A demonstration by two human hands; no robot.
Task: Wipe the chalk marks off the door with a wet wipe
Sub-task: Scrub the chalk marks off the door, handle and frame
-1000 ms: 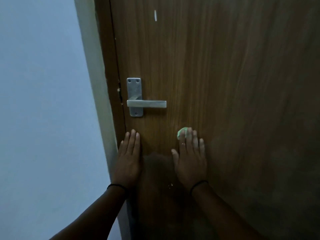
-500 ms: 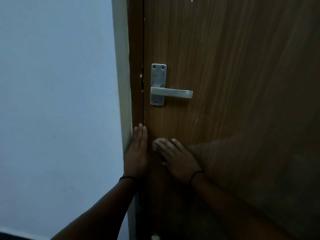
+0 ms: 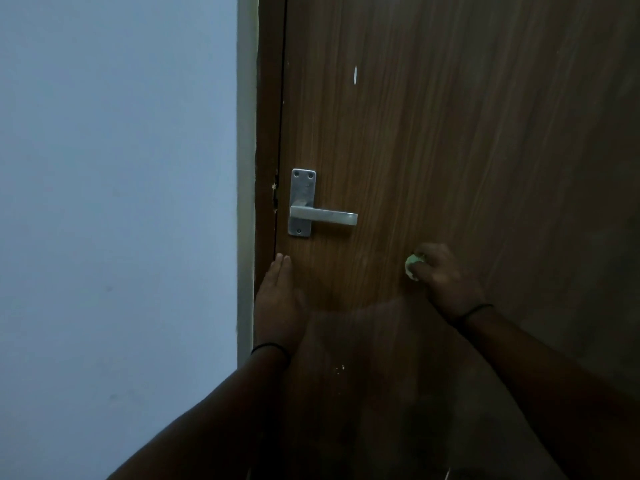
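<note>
A brown wooden door (image 3: 450, 140) fills the right of the view. A short white chalk mark (image 3: 355, 75) shows high on it, above the handle. A few small white specks (image 3: 339, 368) sit lower down, between my arms. My right hand (image 3: 441, 277) grips a balled-up pale green wet wipe (image 3: 412, 265) and holds it against the door, below and right of the handle. My left hand (image 3: 278, 303) lies flat with straight fingers on the door's left edge, below the handle plate.
A silver lever handle (image 3: 323, 216) on a metal plate sits near the door's left edge. The brown door frame (image 3: 266, 133) and a pale blue-white wall (image 3: 117, 202) lie to the left. The light is dim.
My right hand swept left toward my left hand, then back right, its fingers now curled round the wipe. The view has tilted up, showing the chalk mark lower in frame. My left hand stayed put.
</note>
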